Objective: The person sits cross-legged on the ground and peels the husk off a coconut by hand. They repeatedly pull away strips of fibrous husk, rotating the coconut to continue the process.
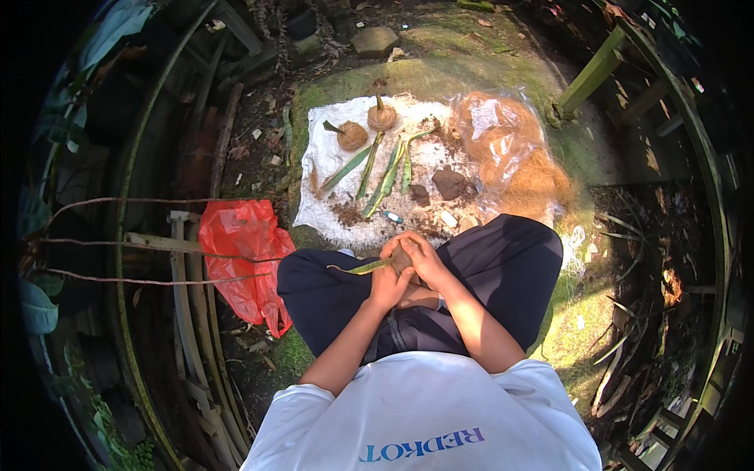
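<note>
Between both palms, just above my lap, I hold a ball of dark soil. My left hand cups its near left side, and my right hand wraps its right side. A pale-edged snake plant leaf sticks out of the ball to the left. Ahead, on a white woven sack, sit two fibre-wrapped balls, one at the left and one behind it, each with a leaf cutting. Several loose snake plant leaves lie nearer me, beside a dark soil lump.
A clear plastic bag of brown coconut fibre covers the sack's right side. A small blue-and-white item lies near the front edge. A red plastic bag is left of my knee; tangled white string lies right.
</note>
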`<state>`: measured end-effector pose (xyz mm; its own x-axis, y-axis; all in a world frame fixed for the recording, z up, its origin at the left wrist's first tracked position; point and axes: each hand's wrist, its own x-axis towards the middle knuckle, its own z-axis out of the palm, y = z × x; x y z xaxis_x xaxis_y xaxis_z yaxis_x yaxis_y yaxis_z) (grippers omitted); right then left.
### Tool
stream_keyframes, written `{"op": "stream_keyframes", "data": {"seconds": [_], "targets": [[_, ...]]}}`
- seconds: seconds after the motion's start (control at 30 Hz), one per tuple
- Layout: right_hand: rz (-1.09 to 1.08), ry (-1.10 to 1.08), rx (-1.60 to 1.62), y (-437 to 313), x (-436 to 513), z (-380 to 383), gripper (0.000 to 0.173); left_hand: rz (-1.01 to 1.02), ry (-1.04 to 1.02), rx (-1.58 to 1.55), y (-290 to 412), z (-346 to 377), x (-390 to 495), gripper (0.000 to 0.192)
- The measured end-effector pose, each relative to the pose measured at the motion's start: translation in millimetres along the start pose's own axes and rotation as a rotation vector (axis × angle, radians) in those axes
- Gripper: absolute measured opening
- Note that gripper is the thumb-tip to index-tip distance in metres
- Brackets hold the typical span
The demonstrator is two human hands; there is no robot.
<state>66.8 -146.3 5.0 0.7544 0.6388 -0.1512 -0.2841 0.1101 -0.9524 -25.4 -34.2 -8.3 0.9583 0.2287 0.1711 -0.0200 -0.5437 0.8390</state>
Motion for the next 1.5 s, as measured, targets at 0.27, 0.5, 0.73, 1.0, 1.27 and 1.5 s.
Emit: {"op": "stream_keyframes", "data": {"seconds": [0.27, 0.5, 0.73, 1.0, 1.27, 1.5], "targets": [[-0.003, 0.100, 0.148, -19.1, -8.4, 14.1, 0.044, 0.153, 0.075, -0.026, 4.6, -1.7, 10.8, 0.074], [0.128, 0.197, 0.401, -21.1, -2.7, -2.2, 0.033, 0.256, -0.063, 0.158, 16.5, -2.2, 11.8, 0.087], [0.012, 0.215, 0.188, -10.4, 7.0, -5.6, 0.048, 0.016, 0.055, -0.296, 9.0, -8.8, 15.4, 0.055], [0.045, 0.092, 0.326, -22.9, 2.4, 4.0, 0.043, -0.181, -0.225, -0.492, 34.3, -34.1, 38.6, 0.075], [0.040, 0.101, 0.202, -3.7, -0.3, -0.7, 0.051, -0.267, -0.307, -0.262, 41.6, -35.0, 36.7, 0.050], [0.297, 0.034, 0.325, -20.4, 2.3, -1.9, 0.059, -0.476, -0.018, -0.615, 14.2, -9.8, 23.0, 0.044]]}}
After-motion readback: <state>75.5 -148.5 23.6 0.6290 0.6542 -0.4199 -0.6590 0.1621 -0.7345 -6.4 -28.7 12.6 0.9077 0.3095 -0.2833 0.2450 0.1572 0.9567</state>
